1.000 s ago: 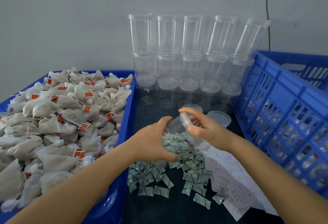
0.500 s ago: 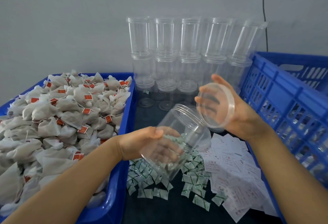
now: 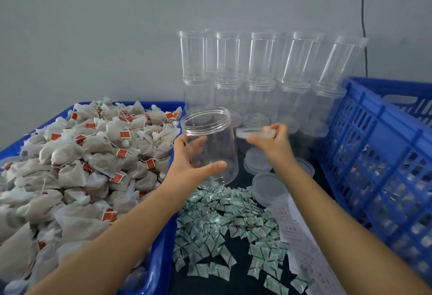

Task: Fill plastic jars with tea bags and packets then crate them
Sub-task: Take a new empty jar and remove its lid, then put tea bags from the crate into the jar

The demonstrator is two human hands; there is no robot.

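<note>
My left hand grips an empty clear plastic jar upright, mouth open, beside the tea bags for filling; my right hand pinches its lid aside over spare lids, green packets nearer.

Tea bags sat in left bin, packets centre, stacked jars behind, crate right.
</note>
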